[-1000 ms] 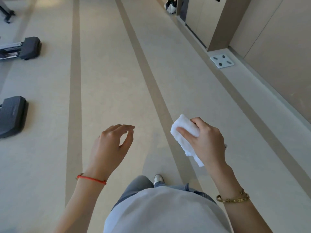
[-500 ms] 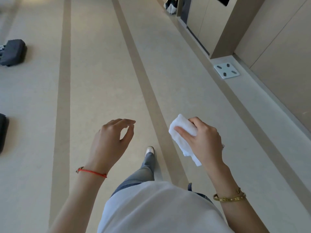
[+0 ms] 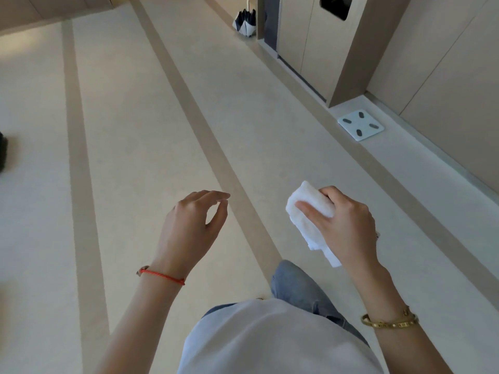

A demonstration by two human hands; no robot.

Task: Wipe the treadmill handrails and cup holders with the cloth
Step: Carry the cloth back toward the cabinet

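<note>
A folded white cloth (image 3: 307, 211) is gripped in my right hand (image 3: 343, 225), thumb across its front, with a loose end hanging below the palm. My left hand (image 3: 189, 228) hovers in the air to the left of it, fingers loosely curled and holding nothing. Both hands are raised over a beige floor. No treadmill handrail or cup holder is in view.
The pale floor (image 3: 135, 130) has darker stripes running away from me. A white bathroom scale (image 3: 360, 125) lies by the right wall, beside a tan cabinet (image 3: 310, 44). A folded dark umbrella (image 3: 245, 22) stands farther back. A dark object (image 3: 2, 155) shows at the left edge.
The view has moved forward and swung right; the dark machine bases on the left have slid almost out of sight. Both hands keep their pose, and my leg has stepped forward.
</note>
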